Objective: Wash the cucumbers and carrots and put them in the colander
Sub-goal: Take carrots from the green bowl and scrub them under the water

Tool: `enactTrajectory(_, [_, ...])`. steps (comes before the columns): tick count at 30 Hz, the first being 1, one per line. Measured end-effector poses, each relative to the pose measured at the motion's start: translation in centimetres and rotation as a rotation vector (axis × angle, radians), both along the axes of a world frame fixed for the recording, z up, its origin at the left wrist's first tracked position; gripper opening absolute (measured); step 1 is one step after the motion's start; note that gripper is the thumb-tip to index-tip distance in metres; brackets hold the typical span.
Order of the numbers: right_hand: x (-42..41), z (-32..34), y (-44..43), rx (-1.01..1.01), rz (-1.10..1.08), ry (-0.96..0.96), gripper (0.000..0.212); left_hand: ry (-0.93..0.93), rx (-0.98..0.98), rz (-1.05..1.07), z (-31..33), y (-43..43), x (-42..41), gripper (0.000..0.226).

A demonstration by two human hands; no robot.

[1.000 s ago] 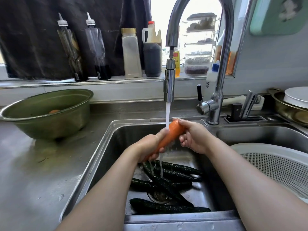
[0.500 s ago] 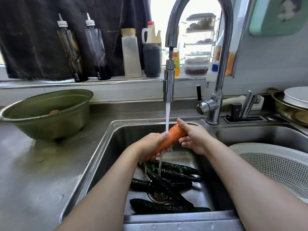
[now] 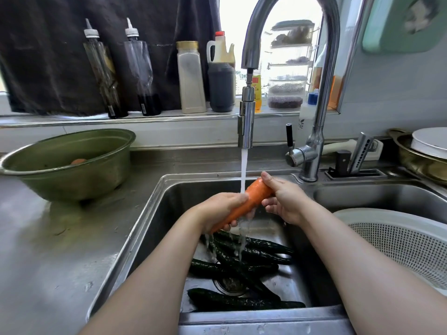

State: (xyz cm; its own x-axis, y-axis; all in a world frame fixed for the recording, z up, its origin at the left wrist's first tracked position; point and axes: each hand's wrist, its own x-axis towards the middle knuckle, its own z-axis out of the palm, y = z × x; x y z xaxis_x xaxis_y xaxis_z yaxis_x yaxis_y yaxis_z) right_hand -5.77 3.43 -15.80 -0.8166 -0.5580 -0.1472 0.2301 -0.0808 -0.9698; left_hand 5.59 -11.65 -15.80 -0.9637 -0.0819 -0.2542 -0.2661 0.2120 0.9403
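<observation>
Centrally, near the middle of the frame, a carrot [image 3: 251, 199] sat tilted under the water stream [image 3: 243, 170] falling from the faucet [image 3: 246, 126], its thick end up and to the right. The left hand [image 3: 217, 209] was wrapped round its lower part, fingers curled beneath it. The right hand [image 3: 283, 201] gripped the thick end, thumb on top and fingers curled below. Both were held above the sink [image 3: 154, 213], whose floor in the lower middle carried several dark cucumbers [image 3: 242, 262] lying crossed over the drain, with water running down onto them. At the right edge a white colander [image 3: 399, 243] stood in the neighbouring basin. On the counter [image 3: 48, 250] at the left stood a green bowl [image 3: 67, 180] with an orange vegetable [image 3: 78, 161] lying inside. Bottles [image 3: 191, 78] lined the sill along the top of the frame.
</observation>
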Motion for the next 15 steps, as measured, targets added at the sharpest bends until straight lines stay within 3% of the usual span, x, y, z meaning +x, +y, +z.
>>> enactTrajectory(2, [0.2, 0.1, 0.0, -0.049, 0.089, -0.030, 0.035, -0.051, -0.097, 0.101, 0.1, 0.6, -0.1, 0.058])
enactTrajectory(6, [0.7, 0.7, -0.1, -0.141, 0.259, -0.101, 0.030, -0.180, -0.022, 0.123, -0.3, -0.3, 0.3, 0.080])
enactTrajectory(11, [1.8, 0.5, -0.5, -0.137, 0.388, -0.083, 0.033, -0.165, 0.007, 0.163, -1.3, -1.4, 0.5, 0.087])
enactTrajectory(15, [2.4, 0.4, -1.3, -0.061, 0.279, 0.045, 0.025, -0.078, 0.107, 0.205, -1.3, -1.0, 0.4, 0.084])
